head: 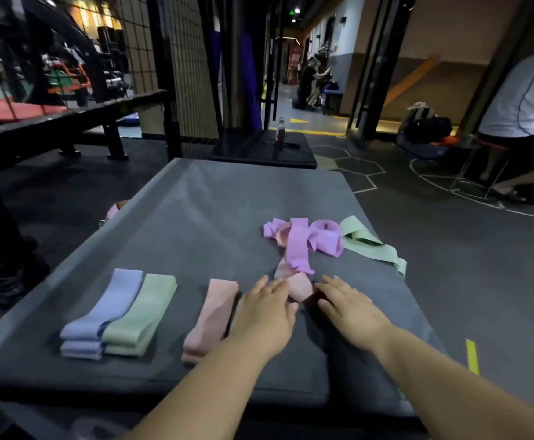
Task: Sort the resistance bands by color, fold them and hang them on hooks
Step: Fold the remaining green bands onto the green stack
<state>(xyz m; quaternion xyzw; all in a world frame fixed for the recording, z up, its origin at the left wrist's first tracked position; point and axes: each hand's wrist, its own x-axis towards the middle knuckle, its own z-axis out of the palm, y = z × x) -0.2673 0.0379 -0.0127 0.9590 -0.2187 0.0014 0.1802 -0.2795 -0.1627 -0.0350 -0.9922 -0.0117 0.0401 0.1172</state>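
Pink band point(299, 288) is lying crumpled on the grey mat point(195, 217) between my hands, just beside my fingertips. I am resting my left hand point(264, 312) and right hand point(348, 308) flat, fingers straight, gripping nothing.

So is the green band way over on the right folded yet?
No, unfolded. The green band lies loose and twisted beside the purple tangle, unlike the flat green stack.
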